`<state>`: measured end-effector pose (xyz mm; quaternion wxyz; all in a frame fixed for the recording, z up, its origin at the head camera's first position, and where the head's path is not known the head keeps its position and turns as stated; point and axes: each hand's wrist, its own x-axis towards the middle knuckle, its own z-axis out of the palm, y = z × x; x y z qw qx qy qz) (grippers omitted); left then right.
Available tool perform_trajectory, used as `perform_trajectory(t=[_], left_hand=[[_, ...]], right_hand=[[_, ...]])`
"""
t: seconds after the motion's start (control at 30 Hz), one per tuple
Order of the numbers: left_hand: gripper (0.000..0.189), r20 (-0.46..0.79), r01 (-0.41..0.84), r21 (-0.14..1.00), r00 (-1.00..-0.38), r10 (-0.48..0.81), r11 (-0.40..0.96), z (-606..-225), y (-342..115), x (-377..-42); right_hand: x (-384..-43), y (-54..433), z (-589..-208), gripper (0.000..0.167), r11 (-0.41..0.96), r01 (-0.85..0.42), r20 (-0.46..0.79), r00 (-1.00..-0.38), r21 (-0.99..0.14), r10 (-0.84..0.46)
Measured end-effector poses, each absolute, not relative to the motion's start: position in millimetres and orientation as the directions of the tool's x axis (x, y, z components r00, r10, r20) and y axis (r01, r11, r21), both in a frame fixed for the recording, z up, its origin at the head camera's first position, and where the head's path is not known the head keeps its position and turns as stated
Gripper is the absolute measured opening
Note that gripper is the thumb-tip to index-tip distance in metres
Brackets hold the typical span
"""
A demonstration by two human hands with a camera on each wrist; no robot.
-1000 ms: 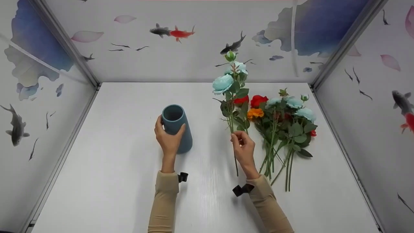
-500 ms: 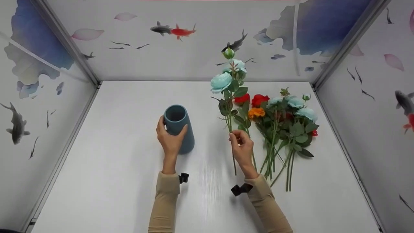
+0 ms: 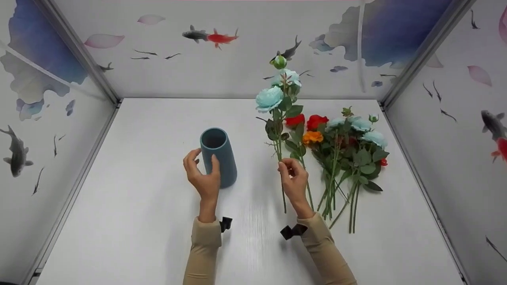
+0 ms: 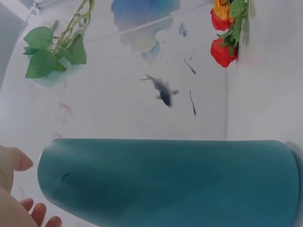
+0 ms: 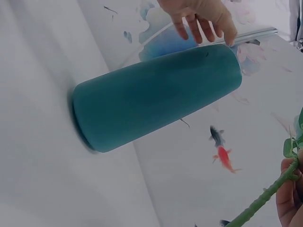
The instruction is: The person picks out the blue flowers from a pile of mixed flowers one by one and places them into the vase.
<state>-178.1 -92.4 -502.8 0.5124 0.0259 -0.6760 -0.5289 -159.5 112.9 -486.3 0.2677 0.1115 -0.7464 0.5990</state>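
A teal tapered vase (image 3: 223, 164) stands upright on the white table, its round mouth visible from above. Beside its upper left part is my left hand (image 3: 204, 182), thumb and fingers spread. The left wrist view shows those fingers (image 4: 39, 213) apart from the vase wall (image 4: 165, 179). My right hand (image 3: 295, 182) pinches the stem of a light blue flower (image 3: 269, 99) between thumb and fingertips. This flower points away from me, with leaves, a second bloom and a green bud at its top. In the right wrist view its bare green stem (image 5: 265, 196) slants down from the fingers.
Several more flowers lie on the right of the table (image 3: 119, 198): red blooms (image 3: 317, 122), an orange bloom (image 3: 313, 137) and light blue blooms (image 3: 374, 138), stems toward me. Walls with printed fish enclose the table at the back and sides.
My left hand has loosened from the vase and drawn back slightly left and toward me. The right hand, still pinching the light blue flower, has shifted a little left.
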Motion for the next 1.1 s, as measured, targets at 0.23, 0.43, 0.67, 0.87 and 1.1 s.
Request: perform_trajectory(t=[0.23,0.43,0.67,0.87,1.1], left_hand=[[0.012,0.710,0.591,0.703,-0.549,-0.440,0.396,-469.8,-71.8,-153.6],[0.010,0.657,0.555,0.752,-0.676,-0.333,0.357,-470.1,-57.5,-148.3],[0.009,0.596,0.512,0.795,-0.759,-0.262,0.324,-472.1,-45.4,-146.1],[0.009,0.583,0.508,0.799,-0.786,-0.207,0.322,-477.4,-38.8,-145.1],[0.006,0.546,0.486,0.821,-0.821,-0.168,0.299,-480.4,-32.9,-144.1]], right_hand=[[-160.9,110.4,-484.4,0.006,0.219,-0.473,0.510,-0.844,-0.853,0.166],[-160.5,109.2,-483.6,0.006,0.205,-0.463,0.498,-0.850,-0.862,0.171],[-161.0,108.1,-482.1,0.006,0.186,-0.474,0.505,-0.844,-0.860,0.182],[-162.1,106.5,-482.9,0.007,0.148,-0.476,0.497,-0.849,-0.867,0.179],[-162.2,102.1,-482.5,0.006,0.161,-0.477,0.501,-0.849,-0.864,0.171]])
